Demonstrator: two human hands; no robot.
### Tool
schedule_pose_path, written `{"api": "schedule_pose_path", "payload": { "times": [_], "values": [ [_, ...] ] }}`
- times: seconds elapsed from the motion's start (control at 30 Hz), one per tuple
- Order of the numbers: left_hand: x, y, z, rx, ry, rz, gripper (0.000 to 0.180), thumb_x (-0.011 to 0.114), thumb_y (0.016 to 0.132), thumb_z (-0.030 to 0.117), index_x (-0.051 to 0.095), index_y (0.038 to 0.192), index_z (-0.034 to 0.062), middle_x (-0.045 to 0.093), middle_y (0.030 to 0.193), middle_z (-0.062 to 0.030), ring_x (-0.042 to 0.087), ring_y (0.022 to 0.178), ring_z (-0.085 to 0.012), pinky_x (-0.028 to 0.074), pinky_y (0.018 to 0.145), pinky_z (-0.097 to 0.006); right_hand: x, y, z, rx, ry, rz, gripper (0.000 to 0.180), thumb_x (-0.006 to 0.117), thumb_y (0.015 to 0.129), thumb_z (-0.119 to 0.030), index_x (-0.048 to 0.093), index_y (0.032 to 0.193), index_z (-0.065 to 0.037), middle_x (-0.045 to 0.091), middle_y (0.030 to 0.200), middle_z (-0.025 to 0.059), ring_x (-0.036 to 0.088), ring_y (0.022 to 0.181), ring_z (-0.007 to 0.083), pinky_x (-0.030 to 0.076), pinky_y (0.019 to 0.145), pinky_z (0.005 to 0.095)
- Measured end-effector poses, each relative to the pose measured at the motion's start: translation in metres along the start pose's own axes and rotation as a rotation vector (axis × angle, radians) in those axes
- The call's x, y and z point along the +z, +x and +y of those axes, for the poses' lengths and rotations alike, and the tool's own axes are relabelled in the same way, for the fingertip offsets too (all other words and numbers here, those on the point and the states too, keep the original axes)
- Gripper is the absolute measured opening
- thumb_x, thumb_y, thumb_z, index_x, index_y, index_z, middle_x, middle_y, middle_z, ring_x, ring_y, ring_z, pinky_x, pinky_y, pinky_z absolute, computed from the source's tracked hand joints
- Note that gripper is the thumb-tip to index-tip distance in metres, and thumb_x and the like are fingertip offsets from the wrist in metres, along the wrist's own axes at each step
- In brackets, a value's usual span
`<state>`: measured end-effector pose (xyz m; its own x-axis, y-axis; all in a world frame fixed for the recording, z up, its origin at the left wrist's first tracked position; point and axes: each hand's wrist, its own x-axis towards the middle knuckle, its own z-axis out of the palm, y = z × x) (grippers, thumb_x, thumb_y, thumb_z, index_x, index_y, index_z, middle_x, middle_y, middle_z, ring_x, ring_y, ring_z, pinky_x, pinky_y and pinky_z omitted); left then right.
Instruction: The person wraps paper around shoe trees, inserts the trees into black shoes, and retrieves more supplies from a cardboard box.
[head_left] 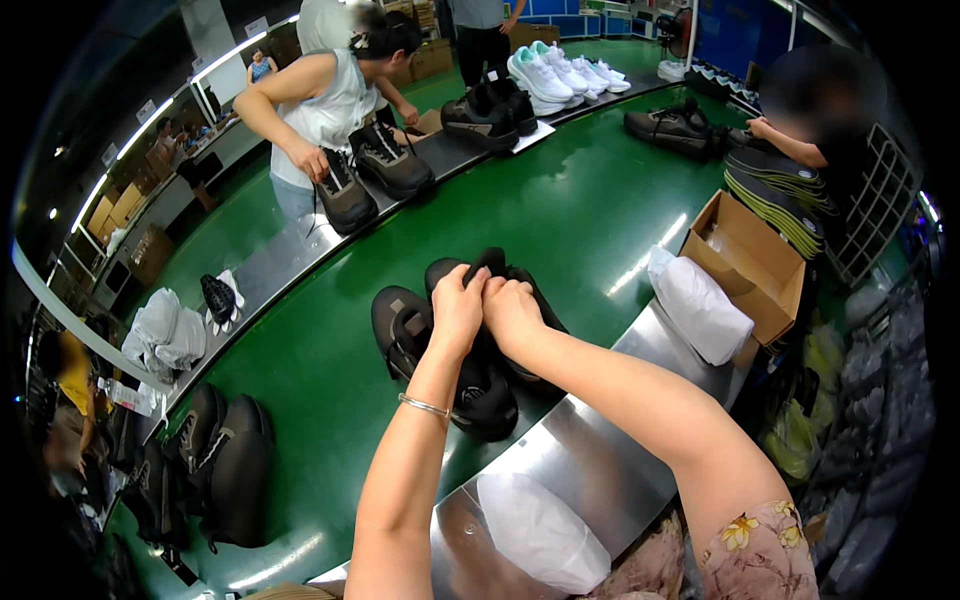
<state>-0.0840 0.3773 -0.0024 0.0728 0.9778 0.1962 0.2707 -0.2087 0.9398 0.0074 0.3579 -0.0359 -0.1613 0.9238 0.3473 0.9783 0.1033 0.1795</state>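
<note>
In the middle of the green surface, several dark brown and black lace-up shoes stand close together. My left hand (459, 310) is closed on the black upper part of one dark shoe (485, 405), its fingers bent around the edge. Right beside it, my right hand (512, 315) is also closed, gripping the same dark material. The fingertips of both hands nearly meet, and my hands partly hide the shoe's front. Another dark shoe (392, 318) stands just left of my left wrist, apart from my fingers. A further dark shoe (545, 310) lies partly behind my right hand.
White paper-wrapped bundles (545, 535) lie on the metal edge (600, 440) near me. At right are an open cardboard box (750, 265) and stacked insoles (775, 200). Dark shoes (235, 470) stand at left. Across the surface, a co-worker (320, 120) handles shoes; white sneakers (560, 75) stand beyond.
</note>
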Motion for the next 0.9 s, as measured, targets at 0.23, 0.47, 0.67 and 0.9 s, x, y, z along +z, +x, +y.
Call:
{"api": "schedule_pose_path", "payload": {
  "times": [0.23, 0.47, 0.67, 0.9],
  "values": [
    [-0.003, -0.006, 0.002, -0.019, 0.021, 0.013, 0.021, 0.055, 0.088, 0.014, 0.062, 0.095, -0.0045, 0.063, 0.081, -0.0052, 0.054, 0.072, -0.0097, 0.044, 0.064, -0.024, 0.01, 0.005, -0.014, 0.175, 0.127, 0.027, 0.034, 0.053, 0.08, -0.013, 0.046, 0.104, 0.011, 0.058, 0.087, 0.023, 0.06, 0.078, 0.0307, 0.054, 0.064, 0.0346],
    [-0.012, -0.007, 0.012, 0.175, 0.199, 0.088, 0.026, 0.056, 0.086, 0.02, 0.06, 0.096, -0.0039, 0.063, 0.089, -0.0217, 0.061, 0.087, -0.0343, 0.046, 0.075, -0.038, -0.077, -0.027, 0.034, -0.038, 0.635, -0.183, 0.04, 0.057, 0.077, -0.007, 0.041, 0.11, 0.011, 0.057, 0.094, 0.0284, 0.059, 0.087, 0.0364, 0.049, 0.076, 0.0397],
    [-0.019, -0.018, 0.014, 0.069, 0.247, 0.013, 0.061, 0.064, 0.08, 0.031, 0.042, 0.124, -0.0054, 0.055, 0.114, -0.028, 0.052, 0.109, -0.0384, 0.041, 0.092, -0.038, -0.178, -0.165, 0.08, 0.019, 1.046, 0.12, 0.036, 0.063, 0.078, -0.013, 0.051, 0.11, 0.001, 0.06, 0.098, 0.0153, 0.059, 0.085, 0.031, 0.048, 0.072, 0.0375],
    [-0.033, -0.135, 0.085, 0.251, 0.042, 0.364, 0.041, 0.06, 0.083, 0.019, 0.048, 0.113, -0.0053, 0.061, 0.101, -0.0222, 0.06, 0.094, -0.0331, 0.046, 0.082, -0.037, -0.169, -0.326, 0.024, 0.135, 0.971, 0.036, 0.086, 0.077, 0.066, -0.035, 0.032, 0.128, 0.006, 0.044, 0.12, 0.0263, 0.046, 0.109, 0.0404, 0.04, 0.092, 0.0422]
  ]
}}
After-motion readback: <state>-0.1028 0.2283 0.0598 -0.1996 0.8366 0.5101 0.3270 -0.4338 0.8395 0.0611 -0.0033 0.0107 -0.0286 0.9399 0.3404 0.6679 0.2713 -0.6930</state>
